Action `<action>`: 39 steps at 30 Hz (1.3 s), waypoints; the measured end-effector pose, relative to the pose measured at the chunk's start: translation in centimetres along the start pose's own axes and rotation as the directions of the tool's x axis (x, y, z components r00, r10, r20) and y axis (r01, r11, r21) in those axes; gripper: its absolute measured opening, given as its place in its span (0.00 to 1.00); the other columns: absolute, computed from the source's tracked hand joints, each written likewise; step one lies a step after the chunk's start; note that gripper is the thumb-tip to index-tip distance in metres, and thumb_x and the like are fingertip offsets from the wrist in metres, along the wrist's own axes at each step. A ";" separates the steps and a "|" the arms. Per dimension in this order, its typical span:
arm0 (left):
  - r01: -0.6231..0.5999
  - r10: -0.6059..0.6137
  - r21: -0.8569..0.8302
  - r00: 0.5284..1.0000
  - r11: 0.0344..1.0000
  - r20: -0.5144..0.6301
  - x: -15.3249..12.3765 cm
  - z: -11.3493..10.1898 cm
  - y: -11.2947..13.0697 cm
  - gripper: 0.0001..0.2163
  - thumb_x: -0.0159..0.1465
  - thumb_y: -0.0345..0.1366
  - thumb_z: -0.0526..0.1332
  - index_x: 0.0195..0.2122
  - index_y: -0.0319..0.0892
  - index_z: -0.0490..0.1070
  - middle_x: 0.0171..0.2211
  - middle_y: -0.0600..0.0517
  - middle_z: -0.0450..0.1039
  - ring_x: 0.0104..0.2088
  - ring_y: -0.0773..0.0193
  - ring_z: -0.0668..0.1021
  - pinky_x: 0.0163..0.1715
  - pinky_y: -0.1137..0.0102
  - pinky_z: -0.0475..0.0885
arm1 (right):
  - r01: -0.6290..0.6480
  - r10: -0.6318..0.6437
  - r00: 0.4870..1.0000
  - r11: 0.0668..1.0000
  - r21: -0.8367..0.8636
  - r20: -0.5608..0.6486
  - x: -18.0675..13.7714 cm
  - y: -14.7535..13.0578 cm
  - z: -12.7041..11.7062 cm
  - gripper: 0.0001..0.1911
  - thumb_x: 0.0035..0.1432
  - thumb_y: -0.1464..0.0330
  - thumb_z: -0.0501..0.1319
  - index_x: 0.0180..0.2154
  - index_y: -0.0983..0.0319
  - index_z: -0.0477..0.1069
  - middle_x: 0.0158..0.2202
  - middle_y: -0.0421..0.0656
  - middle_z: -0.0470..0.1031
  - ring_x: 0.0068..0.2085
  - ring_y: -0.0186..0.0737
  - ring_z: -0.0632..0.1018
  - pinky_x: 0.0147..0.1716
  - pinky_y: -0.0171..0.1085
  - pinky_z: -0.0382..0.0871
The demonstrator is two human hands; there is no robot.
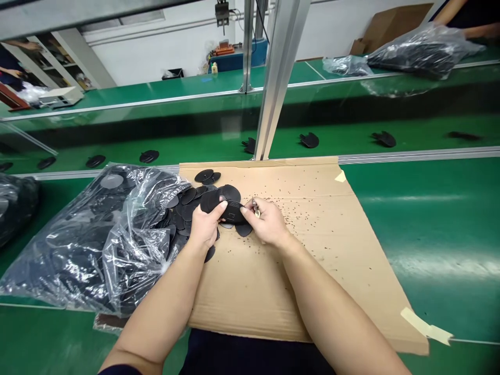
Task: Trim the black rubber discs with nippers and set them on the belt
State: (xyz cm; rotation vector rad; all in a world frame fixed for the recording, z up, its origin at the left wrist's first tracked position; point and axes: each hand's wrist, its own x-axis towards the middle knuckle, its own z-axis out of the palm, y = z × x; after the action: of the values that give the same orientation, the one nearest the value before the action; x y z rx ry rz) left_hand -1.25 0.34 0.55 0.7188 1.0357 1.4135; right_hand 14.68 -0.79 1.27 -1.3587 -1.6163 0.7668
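My left hand [206, 225] grips a flat black disc [233, 212] with small slots in it, the thumb lying on top. Close on its right, my right hand [267, 221] is closed, its thumb at the disc's edge. A small shiny metal tool [256, 208] shows between the right fingers; most of it is hidden, so its kind is unclear. Loose black discs [183, 211] lie in a heap beside and under the left hand. They spill from the mouth of a clear plastic bag [89, 234] filled with more of them.
A cardboard sheet [250, 297] covers the bench before me, scattered with tiny dark bits and taped at right. Beyond it runs a green conveyor belt [344, 140] carrying black parts. A metal post [279, 78] rises at the cardboard's far edge. Other people's arms show at both upper corners.
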 end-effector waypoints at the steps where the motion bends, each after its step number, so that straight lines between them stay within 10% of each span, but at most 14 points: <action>1: 0.004 -0.004 0.005 0.999 1.000 0.045 -0.1 0.0 0.0 0.22 0.43 0.38 0.76 0.38 0.36 0.73 0.35 0.48 0.75 0.31 0.63 0.76 0.26 0.73 0.71 | -0.021 0.023 0.999 0.999 0.047 -0.040 -0.1 -0.1 0.3 0.10 0.56 0.62 0.59 0.27 0.61 0.67 0.25 0.40 0.71 0.27 0.37 0.71 0.29 0.35 0.63; 5: 0.010 -0.009 -0.003 0.986 1.000 0.169 -0.6 0.2 0.0 0.20 0.46 0.38 0.75 0.38 0.37 0.73 0.35 0.47 0.75 0.32 0.63 0.77 0.32 0.70 0.74 | -0.083 0.112 0.975 0.985 0.154 -0.193 -0.5 -0.6 1.5 0.12 0.57 0.59 0.58 0.29 0.61 0.67 0.24 0.39 0.70 0.25 0.36 0.70 0.27 0.34 0.63; 12: -0.019 0.021 -0.037 0.998 0.999 0.061 -0.5 0.4 0.2 0.21 0.46 0.41 0.75 0.38 0.37 0.73 0.35 0.47 0.75 0.32 0.60 0.78 0.30 0.68 0.75 | 0.003 -0.006 0.999 0.998 -0.066 -0.038 -0.7 -0.8 1.7 0.13 0.58 0.62 0.58 0.24 0.60 0.64 0.23 0.39 0.69 0.26 0.36 0.69 0.27 0.34 0.59; 30: 0.074 -0.056 -0.052 0.957 0.996 0.286 -1.0 -0.1 0.2 0.17 0.48 0.35 0.74 0.38 0.37 0.75 0.39 0.45 0.76 0.40 0.57 0.78 0.48 0.60 0.72 | -0.031 0.011 0.996 0.975 0.220 0.088 -0.2 -0.6 0.3 0.18 0.59 0.54 0.59 0.29 0.62 0.70 0.26 0.39 0.69 0.28 0.35 0.69 0.28 0.33 0.63; 39: 0.084 -0.083 0.015 0.928 0.996 0.364 -1.3 -0.4 0.3 0.17 0.48 0.38 0.74 0.36 0.35 0.75 0.34 0.44 0.75 0.33 0.57 0.77 0.35 0.62 0.75 | -0.025 0.002 0.998 0.906 0.422 0.056 -0.3 -0.1 0.6 0.17 0.52 0.56 0.67 0.27 0.63 0.68 0.25 0.38 0.68 0.27 0.33 0.67 0.27 0.33 0.63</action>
State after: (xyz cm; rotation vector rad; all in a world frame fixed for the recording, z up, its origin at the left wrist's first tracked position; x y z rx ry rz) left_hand -1.58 -1.03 0.83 0.8873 0.7633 1.1508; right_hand 14.04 -1.06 1.04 -1.0421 -1.3769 1.0987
